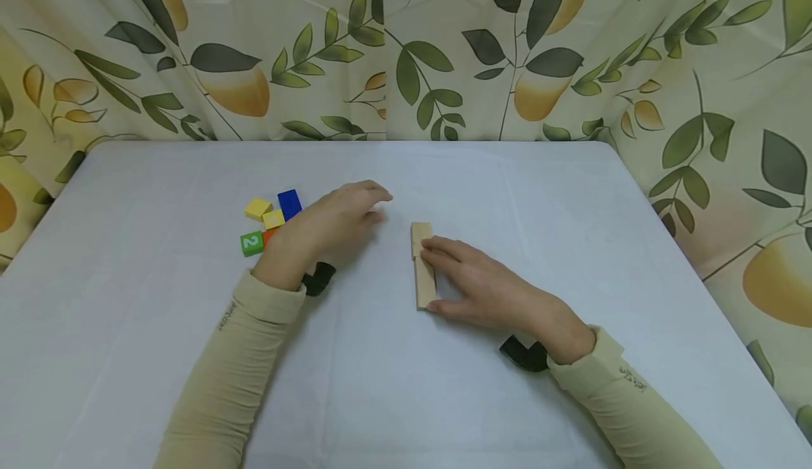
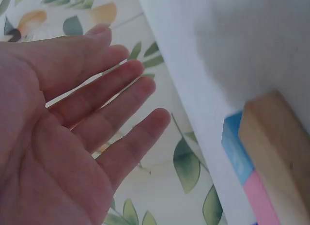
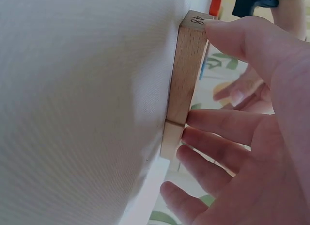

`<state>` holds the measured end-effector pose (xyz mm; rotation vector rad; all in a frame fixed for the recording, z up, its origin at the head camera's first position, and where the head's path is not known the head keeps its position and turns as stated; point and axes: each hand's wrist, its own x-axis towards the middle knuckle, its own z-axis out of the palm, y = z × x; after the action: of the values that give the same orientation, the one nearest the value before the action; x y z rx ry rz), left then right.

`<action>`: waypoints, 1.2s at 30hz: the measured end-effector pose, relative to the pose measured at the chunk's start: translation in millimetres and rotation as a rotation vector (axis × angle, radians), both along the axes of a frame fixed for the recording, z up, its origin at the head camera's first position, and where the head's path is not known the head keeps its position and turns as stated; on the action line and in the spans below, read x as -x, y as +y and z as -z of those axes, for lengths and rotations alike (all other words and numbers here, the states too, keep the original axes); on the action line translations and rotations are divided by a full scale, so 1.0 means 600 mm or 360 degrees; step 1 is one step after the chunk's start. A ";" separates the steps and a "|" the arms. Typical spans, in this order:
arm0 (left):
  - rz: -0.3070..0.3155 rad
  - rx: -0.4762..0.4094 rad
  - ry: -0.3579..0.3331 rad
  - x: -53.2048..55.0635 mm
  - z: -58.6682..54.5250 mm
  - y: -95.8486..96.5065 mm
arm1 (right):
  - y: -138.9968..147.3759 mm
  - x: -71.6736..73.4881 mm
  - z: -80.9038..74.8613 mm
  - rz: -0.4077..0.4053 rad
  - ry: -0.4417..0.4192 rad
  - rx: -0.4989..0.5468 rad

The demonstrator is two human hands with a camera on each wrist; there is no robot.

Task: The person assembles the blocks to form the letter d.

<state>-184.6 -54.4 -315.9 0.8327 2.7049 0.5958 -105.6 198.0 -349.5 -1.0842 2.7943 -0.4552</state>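
Two pale wooden blocks lie end to end: the far block (image 1: 421, 231) sits slightly offset from the near block (image 1: 426, 285). My right hand (image 1: 478, 282) rests alongside them with fingers extended; its fingertips touch their right side and the thumb is at the near end. In the right wrist view that end of the near block (image 3: 190, 72) bears the number 48. My left hand (image 1: 345, 215) hovers to the left, holding nothing, its fingers loosely spread. In the left wrist view, blue (image 2: 236, 147) and pink (image 2: 261, 198) faces show against a wooden block (image 2: 271, 133).
Left of my left wrist lie yellow blocks (image 1: 258, 208), a blue block (image 1: 290, 204) and a green block (image 1: 251, 243) with a 2. An orange block is partly behind the wrist. A white cloth (image 1: 380, 384) covers the table; leaf-patterned curtains (image 1: 444, 3) hang behind.
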 end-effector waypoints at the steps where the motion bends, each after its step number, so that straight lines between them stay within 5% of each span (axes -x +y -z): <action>1: -0.0001 -0.0004 0.0004 0.001 -0.001 -0.004 | 0.000 0.000 0.000 0.0000 0.0001 -0.0002; 11: -0.0089 -0.0032 0.0066 -0.004 -0.009 -0.043 | -0.001 0.001 0.000 -0.0023 0.0036 -0.0024; 18: -0.0049 0.0024 0.0014 -0.003 0.001 -0.074 | 0.001 0.001 -0.003 -0.0048 0.0017 0.0005; 28: -0.0121 0.0146 -0.0037 -0.026 0.005 -0.095 | 0.003 -0.003 -0.009 -0.0005 -0.0117 -0.0040; 36: -0.0201 0.0168 0.0042 -0.040 0.012 -0.098 | 0.002 -0.003 -0.014 0.0013 -0.0201 -0.0054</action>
<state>-160.3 -113.1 -323.0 0.6517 2.8013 0.4662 -104.1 199.4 -341.1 -1.0005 2.6877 -0.4583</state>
